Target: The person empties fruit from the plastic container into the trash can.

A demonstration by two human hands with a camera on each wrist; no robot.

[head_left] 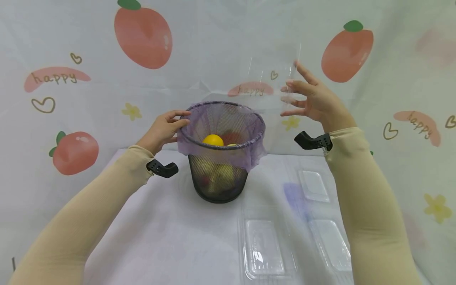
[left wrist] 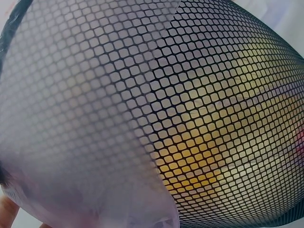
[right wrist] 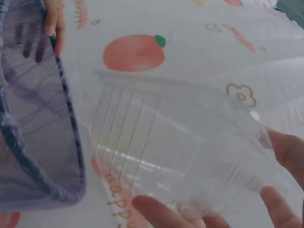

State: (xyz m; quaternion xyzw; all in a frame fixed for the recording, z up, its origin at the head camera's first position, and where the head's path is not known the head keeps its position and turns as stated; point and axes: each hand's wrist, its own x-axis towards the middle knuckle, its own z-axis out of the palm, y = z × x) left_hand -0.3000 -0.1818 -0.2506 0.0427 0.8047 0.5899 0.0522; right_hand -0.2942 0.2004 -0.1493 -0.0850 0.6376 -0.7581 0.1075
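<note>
A black mesh wastebasket (head_left: 220, 182) stands upright on the white table, lined with a thin purple bag (head_left: 256, 152) folded over its rim. My left hand (head_left: 165, 128) grips the rim on the left side, fingers over the edge. Inside lies a round yellow fruit (head_left: 213, 140); other yellowish and reddish things show blurred through the mesh, their kinds unclear. My right hand (head_left: 315, 97) holds a clear plastic container (right wrist: 175, 142) with ridged sides, raised to the right of the basket and above its rim. In the right wrist view, fingers and thumb grasp its edges.
Several clear plastic trays (head_left: 265, 247) lie on the table at the front right, beneath my right arm. A blurred purple patch (head_left: 296, 198) shows beside them. Behind the table hangs a white cloth (head_left: 199, 51) printed with fruit and hearts.
</note>
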